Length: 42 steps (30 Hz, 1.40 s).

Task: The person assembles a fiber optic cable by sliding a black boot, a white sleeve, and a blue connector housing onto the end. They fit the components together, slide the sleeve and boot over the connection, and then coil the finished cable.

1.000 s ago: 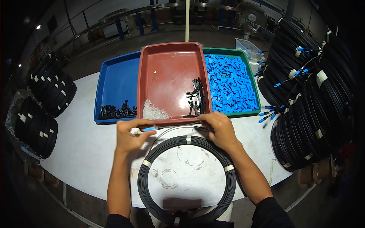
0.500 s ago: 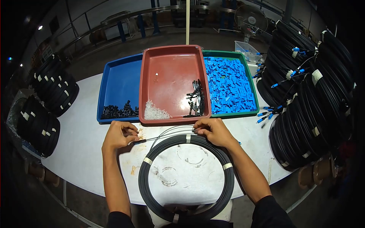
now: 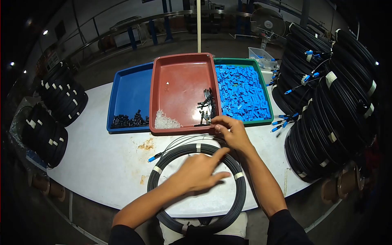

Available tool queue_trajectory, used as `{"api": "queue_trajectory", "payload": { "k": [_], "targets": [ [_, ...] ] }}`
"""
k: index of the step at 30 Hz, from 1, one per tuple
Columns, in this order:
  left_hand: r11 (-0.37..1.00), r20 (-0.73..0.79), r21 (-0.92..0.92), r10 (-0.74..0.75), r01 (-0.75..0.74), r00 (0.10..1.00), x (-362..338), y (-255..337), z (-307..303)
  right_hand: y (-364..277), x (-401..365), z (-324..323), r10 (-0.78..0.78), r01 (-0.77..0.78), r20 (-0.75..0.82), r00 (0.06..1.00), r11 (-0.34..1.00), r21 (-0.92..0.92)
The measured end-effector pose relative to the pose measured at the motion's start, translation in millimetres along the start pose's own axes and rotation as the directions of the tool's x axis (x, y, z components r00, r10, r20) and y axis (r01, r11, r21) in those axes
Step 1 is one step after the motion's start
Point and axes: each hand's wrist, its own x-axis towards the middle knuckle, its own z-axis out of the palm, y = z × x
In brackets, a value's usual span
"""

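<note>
A coil of black cable (image 3: 154, 179), bound with pale tape, lies at the table's front edge. One cable end with a blue connector (image 3: 154, 158) points left beside the coil. Over the ring hangs my left hand (image 3: 198, 173), thumb and forefinger spread, with nothing in it. My right hand (image 3: 232, 131) is at the front right corner of the red tray (image 3: 183, 81), its fingertips pinched together. What they hold, if anything, I cannot make out. Loose cable strands arc from the coil to below that hand.
A blue tray (image 3: 130, 94) holds small black parts; a green tray (image 3: 267, 104) holds many blue connector pieces (image 3: 243, 92). Clear bits (image 3: 165, 121) and dark clips (image 3: 207, 106) lie in the red tray. Stacked cable coils stand right (image 3: 326, 130) and left (image 3: 45, 130).
My left hand has let go of the cable end and moved right and toward me, over the coil. A blue connector now shows on that end. My right hand has shifted slightly up toward the red tray.
</note>
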Motion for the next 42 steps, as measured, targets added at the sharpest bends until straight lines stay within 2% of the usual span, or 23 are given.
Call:
{"api": "queue_trajectory", "payload": {
  "k": [3, 6, 9, 11, 13, 14, 17, 20, 23, 26, 28, 29, 31, 32, 33, 35, 37, 38, 39, 41, 42],
  "targets": [
    [0.999, 0.168, -0.026, -0.026, 0.031, 0.985, 22, 19, 22, 5, 4, -13, 0.015, 0.002, -0.088, 0.996, 0.982, 0.189],
    [0.999, 0.100, 0.035, -0.008, 0.005, 0.995, 39, 30, 41, 10, 6, -30, 0.041, -0.025, -0.150, 0.988, 0.994, 0.108],
    [0.997, 0.072, 0.016, -0.071, 0.070, 0.995, 50, 37, 54, 22, 8, -39, 0.056, -0.034, -0.195, 0.979, 0.993, 0.115],
    [0.995, -0.014, 0.001, -0.105, 0.105, 0.994, 50, 41, 57, 26, 9, -41, 0.074, -0.055, -0.181, 0.981, 0.992, 0.110],
    [0.989, -0.031, -0.023, -0.149, 0.148, 0.988, 53, 41, 60, 25, 8, -41, 0.123, -0.108, -0.156, 0.980, 0.989, 0.103],
    [0.980, -0.046, -0.053, -0.193, 0.190, 0.980, 55, 40, 61, 24, 8, -40, 0.122, -0.106, -0.154, 0.980, 0.988, 0.109],
    [0.978, -0.105, -0.063, -0.203, 0.197, 0.973, 57, 37, 69, 16, 5, -43, 0.092, -0.082, -0.094, 0.991, 0.991, 0.108],
    [0.967, -0.114, -0.089, -0.249, 0.240, 0.962, 59, 29, 73, 9, -11, -45, 0.069, -0.044, -0.129, 0.989, 0.981, 0.188],
    [0.956, -0.065, -0.128, -0.275, 0.265, 0.959, 57, 36, 62, -15, -47, -54, 0.050, 0.008, -0.219, 0.974, 0.966, 0.259],
    [0.957, -0.069, -0.208, -0.222, 0.203, 0.973, 48, 51, 41, -26, -80, -57, 0.118, -0.010, -0.307, 0.944, 0.943, 0.332],
    [0.940, -0.084, -0.284, -0.222, 0.190, 0.971, 38, 67, 13, -25, -93, -56, 0.287, -0.118, -0.363, 0.887, 0.899, 0.423],
    [0.918, -0.100, -0.355, -0.223, 0.175, 0.970, 32, 74, -2, -19, -97, -51, 0.288, -0.105, -0.337, 0.896, 0.877, 0.470],
    [0.923, -0.200, -0.379, -0.155, 0.070, 0.967, 22, 78, -27, -13, -101, -38, 0.359, -0.163, -0.243, 0.901, 0.800, 0.577],
    [0.880, -0.164, -0.469, -0.168, 0.073, 0.972, 15, 80, -43, -2, -100, -25, 0.323, -0.129, -0.230, 0.918, 0.792, 0.597],
    [0.829, -0.128, -0.553, -0.178, 0.079, 0.976, 6, 82, -60, 7, -98, -15, 0.339, -0.159, -0.189, 0.922, 0.774, 0.613],
    [0.557, -0.051, -0.830, -0.120, 0.025, 0.991, -20, 91, -93, -4, -96, 4, 0.415, -0.288, -0.032, 0.909, 0.683, 0.671],
    [0.547, -0.169, -0.833, -0.098, -0.089, 0.981, -43, 83, -112, -23, -97, 27, 0.390, -0.285, -0.049, 0.919, 0.748, 0.600],
    [0.477, -0.236, -0.865, -0.113, -0.156, 0.965, -55, 84, -119, -16, -97, 32, 0.370, -0.310, 0.012, 0.929, 0.761, 0.571],
    [0.405, -0.301, -0.886, -0.133, -0.225, 0.944, -66, 82, -123, -26, -97, 41, 0.384, -0.301, -0.018, 0.923, 0.751, 0.588],
    [0.276, -0.285, -0.928, -0.091, -0.251, 0.954, -91, 64, -137, -21, -97, 48, 0.384, -0.286, -0.053, 0.922, 0.766, 0.575],
    [0.281, -0.316, -0.919, -0.101, -0.278, 0.943, -98, 60, -136, -20, -98, 49, 0.386, -0.287, -0.054, 0.921, 0.766, 0.575]
  ]
}}
